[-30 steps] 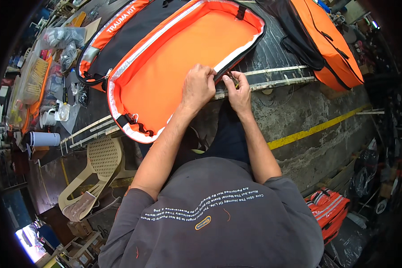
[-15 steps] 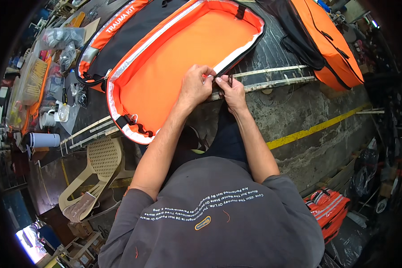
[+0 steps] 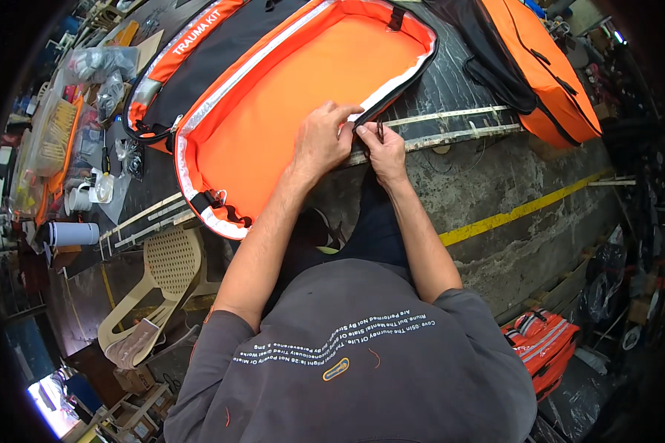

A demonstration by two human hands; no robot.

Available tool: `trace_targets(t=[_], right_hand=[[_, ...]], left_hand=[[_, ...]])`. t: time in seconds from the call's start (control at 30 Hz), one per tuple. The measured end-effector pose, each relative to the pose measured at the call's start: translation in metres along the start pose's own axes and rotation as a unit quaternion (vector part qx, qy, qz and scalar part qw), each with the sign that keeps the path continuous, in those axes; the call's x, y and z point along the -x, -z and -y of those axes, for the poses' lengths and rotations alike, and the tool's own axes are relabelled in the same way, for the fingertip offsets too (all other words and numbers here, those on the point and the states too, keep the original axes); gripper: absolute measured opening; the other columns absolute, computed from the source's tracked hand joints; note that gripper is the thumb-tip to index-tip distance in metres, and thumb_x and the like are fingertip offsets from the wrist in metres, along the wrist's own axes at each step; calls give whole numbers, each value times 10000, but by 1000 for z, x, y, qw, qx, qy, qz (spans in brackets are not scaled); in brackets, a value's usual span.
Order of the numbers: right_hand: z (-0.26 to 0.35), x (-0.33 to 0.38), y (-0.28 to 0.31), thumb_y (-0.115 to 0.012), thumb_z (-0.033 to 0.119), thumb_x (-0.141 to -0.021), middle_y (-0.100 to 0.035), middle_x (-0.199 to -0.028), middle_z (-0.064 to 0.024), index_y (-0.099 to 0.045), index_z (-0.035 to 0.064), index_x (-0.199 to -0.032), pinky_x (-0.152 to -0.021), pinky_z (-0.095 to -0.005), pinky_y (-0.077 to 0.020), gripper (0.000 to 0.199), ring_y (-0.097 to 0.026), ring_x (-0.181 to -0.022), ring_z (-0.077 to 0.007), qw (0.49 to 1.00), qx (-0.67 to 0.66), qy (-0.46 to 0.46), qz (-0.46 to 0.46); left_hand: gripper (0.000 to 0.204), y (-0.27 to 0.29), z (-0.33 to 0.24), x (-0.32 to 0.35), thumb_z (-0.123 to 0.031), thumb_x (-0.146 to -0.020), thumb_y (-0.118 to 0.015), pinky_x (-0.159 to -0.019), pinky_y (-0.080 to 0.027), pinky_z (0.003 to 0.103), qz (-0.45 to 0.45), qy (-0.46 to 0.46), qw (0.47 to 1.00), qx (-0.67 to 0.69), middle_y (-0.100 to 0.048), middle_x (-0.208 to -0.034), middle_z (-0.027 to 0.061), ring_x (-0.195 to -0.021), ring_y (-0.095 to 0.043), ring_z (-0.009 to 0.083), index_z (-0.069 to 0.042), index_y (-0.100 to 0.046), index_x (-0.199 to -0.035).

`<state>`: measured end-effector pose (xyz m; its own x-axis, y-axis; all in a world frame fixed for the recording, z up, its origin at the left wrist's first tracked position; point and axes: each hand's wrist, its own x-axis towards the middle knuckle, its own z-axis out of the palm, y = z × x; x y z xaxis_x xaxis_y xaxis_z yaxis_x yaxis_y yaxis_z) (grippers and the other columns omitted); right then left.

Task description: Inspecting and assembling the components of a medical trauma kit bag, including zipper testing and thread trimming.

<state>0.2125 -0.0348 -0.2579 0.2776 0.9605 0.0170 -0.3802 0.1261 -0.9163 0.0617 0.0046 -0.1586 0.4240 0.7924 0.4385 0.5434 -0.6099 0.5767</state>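
Note:
An opened orange bag (image 3: 273, 125) with a white reflective band and black edging lies on the table. At its near right edge, my left hand (image 3: 324, 140) is closed, thumb and finger pinching the black edging. Beside it my right hand (image 3: 386, 153) is closed too, its thumb and fingertip meeting the same edging. A thin dark loop (image 3: 380, 131) sticks up from the right fingers, perhaps the handle of a small tool; its other end is hidden. A black buckle strap (image 3: 218, 201) lies at the bag's near left end.
Another orange and black bag (image 3: 543, 70) stands at the far right of the table (image 3: 447, 81). Plastic bins (image 3: 55, 140), a mug (image 3: 77, 198) and a white cylinder (image 3: 74, 233) are on the left. A beige plastic chair (image 3: 171, 258) and a red bag (image 3: 543, 347) stand lower down.
My left fingers have shifted slightly at the edging, the index finger now more stretched out. The right hand stays nearly in place, and the bag has moved very slightly.

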Motion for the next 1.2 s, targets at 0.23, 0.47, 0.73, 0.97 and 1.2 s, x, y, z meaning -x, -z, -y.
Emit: trace_targets(t=[0.23, 0.47, 0.73, 0.97, 1.2], right_hand=[[3, 3, -7, -770, 158, -1073, -663, -901, 109, -778, 26, -1068, -685, -194, -409, 132, -514, -784, 9, 1000, -4, 17, 1], [15, 10, -6, -785, 195, -1064, -705, -952, 63, -747, 11, -1098, -727, -220, -474, 191, -569, -816, -14, 997, 66, 46, -6], [63, 48, 3, -831, 220, -994, -791, -1010, -158, -736, 14, -1138, -753, -380, -577, 268, -766, -879, -281, 912, 357, 179, -95], [85, 52, -1, -825, 190, -979, -790, -951, -144, -763, 46, -1011, -702, -448, -592, 161, -763, -815, -367, 832, 463, 297, -72], [86, 51, -4, -819, 212, -983, -776, -916, -138, -760, 47, -992, -700, -458, -593, 175, -761, -814, -369, 815, 496, 292, -73]], left_hand=[[147, 4, -3, -13, -168, -911, -789, -769, -584, 479, 30, -47, 997, -58, -716, -955, 141, -904, -732, 359, -113, -824, -1043], [151, 2, 1, -2, -181, -976, -732, -815, -580, 490, 3, 57, 998, -15, -720, -950, 163, -911, -731, 387, -37, -777, -982], [242, -2, 10, 2, -234, -1044, -701, -833, -576, 421, 60, 129, 983, 116, -756, -1013, 179, -916, -750, 316, -9, -777, -1086], [240, -5, 9, -1, -242, -1045, -706, -808, -568, 407, 71, 141, 979, 129, -754, -993, 149, -877, -734, 261, -16, -778, -1081], [220, -7, 8, 0, -221, -1048, -716, -747, -540, 357, 73, 130, 978, 147, -728, -930, 99, -794, -663, 181, -10, -773, -1068]])
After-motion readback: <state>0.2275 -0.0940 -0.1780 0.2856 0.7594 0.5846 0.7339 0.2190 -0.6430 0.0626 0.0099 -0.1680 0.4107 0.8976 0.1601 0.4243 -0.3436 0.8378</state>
